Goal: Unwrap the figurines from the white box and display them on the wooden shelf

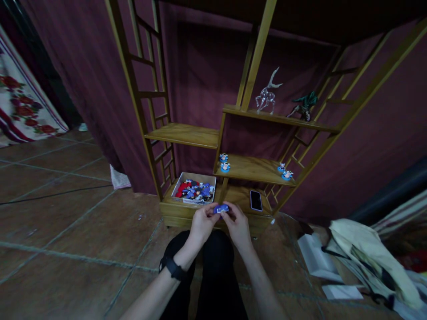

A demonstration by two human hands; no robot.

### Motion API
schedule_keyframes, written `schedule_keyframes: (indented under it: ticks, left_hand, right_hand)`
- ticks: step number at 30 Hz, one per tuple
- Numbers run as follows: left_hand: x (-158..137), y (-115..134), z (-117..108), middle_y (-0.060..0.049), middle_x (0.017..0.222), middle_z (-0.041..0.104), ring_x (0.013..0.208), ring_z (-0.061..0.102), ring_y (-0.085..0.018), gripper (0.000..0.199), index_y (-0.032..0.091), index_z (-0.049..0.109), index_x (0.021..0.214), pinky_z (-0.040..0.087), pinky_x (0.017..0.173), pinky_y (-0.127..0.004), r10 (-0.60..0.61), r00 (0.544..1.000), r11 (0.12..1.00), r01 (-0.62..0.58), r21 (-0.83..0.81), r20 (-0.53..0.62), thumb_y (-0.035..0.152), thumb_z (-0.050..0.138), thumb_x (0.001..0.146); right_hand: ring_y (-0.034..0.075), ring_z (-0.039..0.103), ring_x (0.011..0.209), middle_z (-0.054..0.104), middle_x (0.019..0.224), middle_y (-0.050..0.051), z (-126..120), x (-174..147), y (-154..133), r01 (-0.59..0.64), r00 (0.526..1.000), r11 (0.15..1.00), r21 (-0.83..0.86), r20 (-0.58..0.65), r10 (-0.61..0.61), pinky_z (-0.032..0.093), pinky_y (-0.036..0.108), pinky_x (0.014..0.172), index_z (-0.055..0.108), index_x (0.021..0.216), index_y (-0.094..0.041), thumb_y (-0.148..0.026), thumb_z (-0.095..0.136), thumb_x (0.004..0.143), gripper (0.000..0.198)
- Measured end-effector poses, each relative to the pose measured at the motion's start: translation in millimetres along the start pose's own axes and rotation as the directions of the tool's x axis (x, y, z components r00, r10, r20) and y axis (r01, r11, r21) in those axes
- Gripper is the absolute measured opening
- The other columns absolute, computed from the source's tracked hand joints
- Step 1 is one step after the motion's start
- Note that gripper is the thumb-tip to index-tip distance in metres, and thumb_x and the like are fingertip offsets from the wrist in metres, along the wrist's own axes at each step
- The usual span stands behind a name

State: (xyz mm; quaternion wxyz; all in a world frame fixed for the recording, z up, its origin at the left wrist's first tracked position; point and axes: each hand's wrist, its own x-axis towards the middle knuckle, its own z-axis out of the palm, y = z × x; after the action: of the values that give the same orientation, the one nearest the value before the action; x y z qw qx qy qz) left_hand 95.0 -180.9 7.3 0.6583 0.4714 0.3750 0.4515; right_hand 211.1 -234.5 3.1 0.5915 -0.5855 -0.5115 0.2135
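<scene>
Between my two hands is a small purple-blue figurine [221, 208] with pale details, held in front of the shelf's lowest board. The fingertips of my left hand [204, 221] pinch its left end. My right hand [237, 223] grips the other end, thumb toward me. Just beyond my left hand sits an open cardboard box [178, 186] heaped with small red, blue and white figurines [196, 192]. To the right of my right hand, a phone [256, 201] with a dark screen lies on the same board.
On the middle shelf [255, 169] stand small blue-and-white figurines at the left [225, 167] and right [287, 175]. A clear deer ornament [266, 97] and a dark green figure [304, 106] occupy the upper shelf. A cream cloth bag [363, 244] and white boxes [318, 258] lie on the floor.
</scene>
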Motion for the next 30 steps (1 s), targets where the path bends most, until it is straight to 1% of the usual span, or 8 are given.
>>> schedule_keyframes:
  ticks: [2,4,8,14,20,24,27,30]
  left_hand:
    - [-3,6,-2,-0.005,0.073,0.069,0.066,0.063,-0.015,0.039,0.011,0.065,0.095,0.051,0.069,-0.029,-0.109,0.992,0.984,0.117,-0.131,0.065,0.012,0.075,0.057]
    - [-7,11,-6,-0.007,0.079,0.07,0.071,0.064,-0.015,0.035,0.011,0.066,0.092,0.052,0.072,-0.029,-0.198,0.973,0.949,0.221,-0.224,0.122,0.01,0.075,0.058]
    - [-9,17,-13,-0.009,0.088,0.069,0.075,0.065,-0.015,0.027,0.01,0.067,0.089,0.052,0.076,-0.027,-0.272,0.947,0.903,0.312,-0.296,0.171,0.007,0.072,0.063]
    - [-5,16,-16,-0.009,0.085,0.07,0.073,0.066,-0.015,0.024,0.01,0.064,0.086,0.053,0.076,-0.028,-0.28,0.952,0.903,0.304,-0.303,0.122,0.008,0.072,0.063]
    - [0,12,-10,-0.009,0.08,0.07,0.069,0.065,-0.015,0.031,0.01,0.065,0.087,0.053,0.072,-0.028,-0.274,0.957,0.922,0.289,-0.258,0.093,0.01,0.076,0.058]
    - [3,7,-5,-0.009,0.079,0.069,0.07,0.065,-0.016,0.033,0.01,0.065,0.088,0.052,0.071,-0.028,-0.258,0.961,0.93,0.274,-0.244,0.096,0.01,0.076,0.057]
    - [6,3,-2,-0.008,0.076,0.069,0.068,0.064,-0.015,0.037,0.01,0.065,0.093,0.052,0.069,-0.028,-0.235,0.966,0.943,0.253,-0.215,0.107,0.011,0.076,0.058]
    - [8,3,-1,-0.008,0.082,0.069,0.073,0.064,-0.016,0.041,0.012,0.063,0.098,0.051,0.07,-0.028,-0.209,0.967,0.946,0.238,-0.22,0.149,0.012,0.075,0.059]
  right_hand:
    - [0.018,0.059,0.091,0.062,0.106,0.005,-1,-2,-2,0.0,1.0,0.999,0.035,-0.003,0.0,0.048,0.032,0.082,0.055,0.119,-0.025,-0.029,0.057,0.077,0.042]
    - [0.018,0.058,0.094,0.061,0.108,0.006,-1,-5,-1,-0.002,1.0,0.998,0.07,-0.011,0.002,0.047,0.033,0.084,0.056,0.117,-0.024,-0.031,0.056,0.078,0.039]
    - [0.02,0.057,0.096,0.063,0.103,0.006,4,-7,3,-0.037,0.999,0.988,0.151,0.034,0.032,0.045,0.035,0.088,0.064,0.103,-0.022,-0.035,0.056,0.078,0.029]
    - [0.02,0.059,0.094,0.065,0.101,0.005,13,-3,6,-0.174,0.984,0.952,0.251,0.068,0.162,0.046,0.036,0.086,0.063,0.1,-0.02,-0.036,0.059,0.075,0.03]
    - [0.018,0.06,0.082,0.066,0.091,0.003,12,1,4,-0.295,0.956,0.89,0.347,0.099,0.277,0.048,0.031,0.077,0.061,0.092,-0.019,-0.037,0.062,0.071,0.028]
    - [0.017,0.059,0.078,0.065,0.085,0.002,10,3,11,-0.272,0.962,0.897,0.349,0.064,0.267,0.047,0.03,0.075,0.059,0.086,-0.018,-0.036,0.064,0.069,0.025]
    - [0.016,0.058,0.078,0.063,0.084,0.002,10,4,20,-0.213,0.976,0.928,0.305,0.012,0.219,0.046,0.03,0.075,0.058,0.085,-0.019,-0.034,0.063,0.07,0.022]
    - [0.015,0.057,0.08,0.061,0.088,0.003,9,3,24,-0.132,0.987,0.965,0.227,-0.061,0.149,0.046,0.029,0.075,0.058,0.087,-0.019,-0.032,0.061,0.072,0.02]
